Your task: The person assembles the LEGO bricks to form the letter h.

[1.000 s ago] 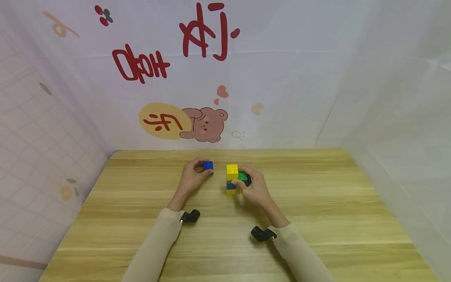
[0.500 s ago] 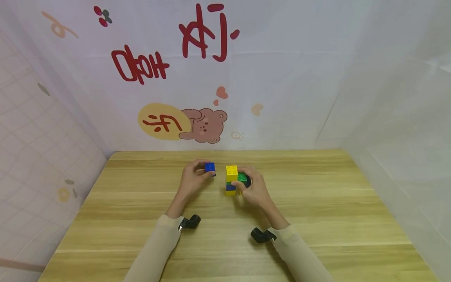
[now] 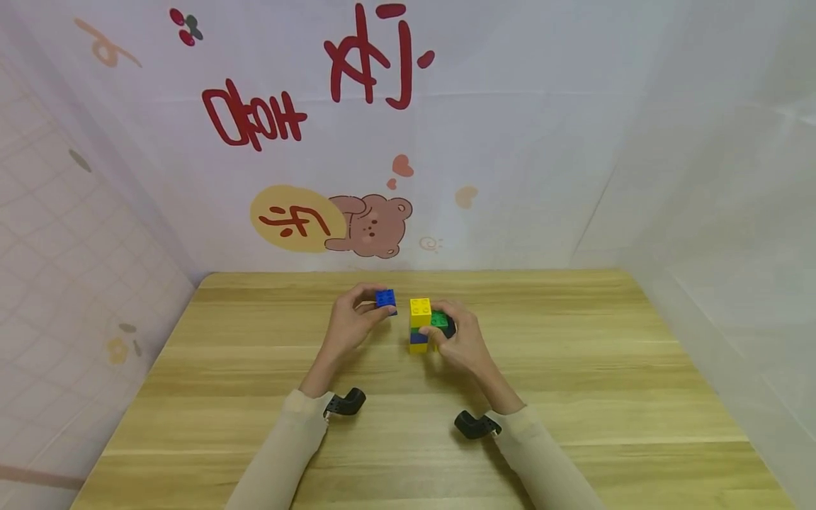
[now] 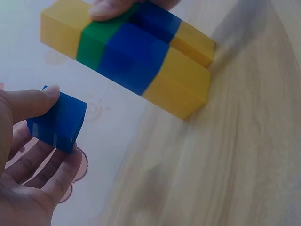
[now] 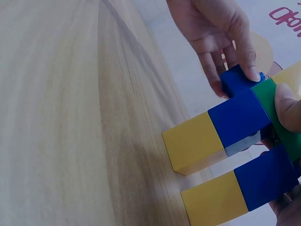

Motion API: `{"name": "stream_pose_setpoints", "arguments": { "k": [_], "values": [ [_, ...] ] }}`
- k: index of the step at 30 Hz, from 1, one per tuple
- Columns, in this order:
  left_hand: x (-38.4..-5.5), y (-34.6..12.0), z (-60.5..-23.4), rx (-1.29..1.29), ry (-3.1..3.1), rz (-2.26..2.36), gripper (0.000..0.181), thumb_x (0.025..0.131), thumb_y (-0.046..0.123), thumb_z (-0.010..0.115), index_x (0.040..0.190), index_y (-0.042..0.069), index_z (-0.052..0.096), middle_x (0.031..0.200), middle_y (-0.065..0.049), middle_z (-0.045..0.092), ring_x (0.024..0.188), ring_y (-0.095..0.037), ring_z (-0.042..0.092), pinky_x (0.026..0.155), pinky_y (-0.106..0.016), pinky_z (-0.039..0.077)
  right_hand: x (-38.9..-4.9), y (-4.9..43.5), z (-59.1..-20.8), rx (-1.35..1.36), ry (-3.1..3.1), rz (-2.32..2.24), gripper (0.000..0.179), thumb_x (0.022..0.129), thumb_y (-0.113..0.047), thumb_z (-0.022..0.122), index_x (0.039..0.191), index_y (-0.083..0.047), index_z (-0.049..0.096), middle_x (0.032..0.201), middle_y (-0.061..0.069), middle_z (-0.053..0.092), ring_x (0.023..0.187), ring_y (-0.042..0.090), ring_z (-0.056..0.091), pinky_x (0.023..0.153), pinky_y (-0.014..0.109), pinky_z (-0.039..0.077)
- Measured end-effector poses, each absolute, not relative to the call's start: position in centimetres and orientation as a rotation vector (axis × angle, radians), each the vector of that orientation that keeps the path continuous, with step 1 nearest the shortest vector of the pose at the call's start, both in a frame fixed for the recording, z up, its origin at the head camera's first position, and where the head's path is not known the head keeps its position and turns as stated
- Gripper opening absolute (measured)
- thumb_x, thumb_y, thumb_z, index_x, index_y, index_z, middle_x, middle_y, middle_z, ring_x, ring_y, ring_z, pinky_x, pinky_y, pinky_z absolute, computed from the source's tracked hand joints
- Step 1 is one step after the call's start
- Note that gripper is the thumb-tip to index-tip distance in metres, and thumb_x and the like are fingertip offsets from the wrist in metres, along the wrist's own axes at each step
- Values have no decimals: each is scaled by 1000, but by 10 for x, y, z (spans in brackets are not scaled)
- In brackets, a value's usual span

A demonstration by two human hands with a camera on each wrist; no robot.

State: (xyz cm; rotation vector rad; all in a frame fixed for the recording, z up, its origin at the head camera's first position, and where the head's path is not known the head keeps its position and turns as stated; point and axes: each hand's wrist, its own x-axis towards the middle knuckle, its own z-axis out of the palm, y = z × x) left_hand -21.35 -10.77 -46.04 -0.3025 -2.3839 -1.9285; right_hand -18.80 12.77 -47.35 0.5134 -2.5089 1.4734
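In the head view my left hand [image 3: 349, 322] pinches a small blue toy brick [image 3: 385, 300] between thumb and fingers, raised a little left of a brick build. That blue brick [image 4: 59, 120] shows its smooth side in the left wrist view. My right hand [image 3: 464, 341] grips the brick build [image 3: 419, 310], its thumb [image 5: 288, 108] lying over the green layer. Two columns side by side make up the build, each yellow at the bottom with blue above. Green comes over the blue, and the left column carries a yellow brick on top. The right fingers partly hide the rear column.
A light wooden table [image 3: 395, 453] lies under both hands. Behind it rises a white printed backdrop [image 3: 523, 142] with a bear and red characters, and pale sheets hang at the left and right sides. Black wrist cameras [image 3: 347, 402] sit on both sleeves.
My left hand has shifted slightly right with the blue brick, nearer to the build. The right hand and the build stay in place.
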Motion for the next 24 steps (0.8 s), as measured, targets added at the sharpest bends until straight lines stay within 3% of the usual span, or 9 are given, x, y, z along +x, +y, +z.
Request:
{"name": "stream_pose_setpoints", "arguments": {
  "k": [7, 16, 24],
  "values": [
    [-209, -106, -449, -346, -2385, -1917, 41, 88, 15, 82, 126, 9, 67, 122, -14, 67, 112, -28, 67, 102, -34, 59, -189, 129, -476, 497, -2513, 1482, 34, 90, -17, 80, 121, -8, 70, 120, 10, 68, 107, 25, 60, 99, 45, 54],
    [-206, -103, -433, -390, -2349, -1936, 40, 89, 13, 81, 126, 7, 67, 122, -14, 66, 111, -29, 68, 99, -29, 60, -190, 129, -480, 530, -2491, 1475, 33, 91, -19, 79, 122, -10, 70, 120, 9, 68, 106, 23, 60, 97, 42, 54],
    [-203, -101, -425, -435, -2311, -1983, 37, 90, 15, 81, 125, 12, 67, 120, -12, 66, 111, -36, 69, 95, -24, 61, -190, 128, -479, 542, -2488, 1457, 33, 91, -21, 79, 121, -10, 70, 121, 8, 69, 111, 24, 61, 101, 46, 53]
  ]
}}
